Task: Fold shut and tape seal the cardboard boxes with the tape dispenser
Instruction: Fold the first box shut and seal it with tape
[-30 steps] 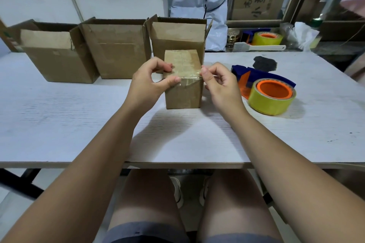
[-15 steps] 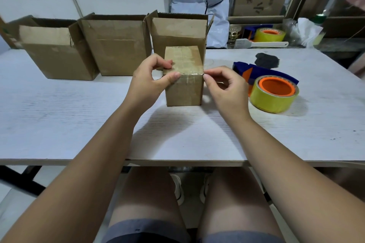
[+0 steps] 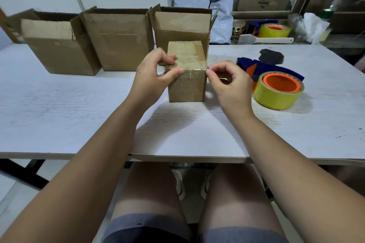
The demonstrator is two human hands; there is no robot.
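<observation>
Small cardboard box [image 3: 187, 87] held between two hands at the middle of the white desk [image 3: 79, 120]
Along the far side of the desk three larger cardboard boxes stand in a row with their flaps up: left open box [image 3: 57, 49], middle open box [image 3: 120, 45] and right open box [image 3: 181, 27]; the small cardboard box stands upright just in front of the right one, flaps folded down, with clear tape [image 3: 189, 59] over its top and down its front face; the tape dispenser [image 3: 276, 87], blue with a yellow roll on an orange core, lies on the desk just right of it; the left hand [image 3: 152, 77] grips the box's upper left corner, thumb on the front and fingers on top; the right hand [image 3: 229, 83], fingers curled, touches the upper right front corner with its fingertips, and I cannot tell whether it pinches anything
</observation>
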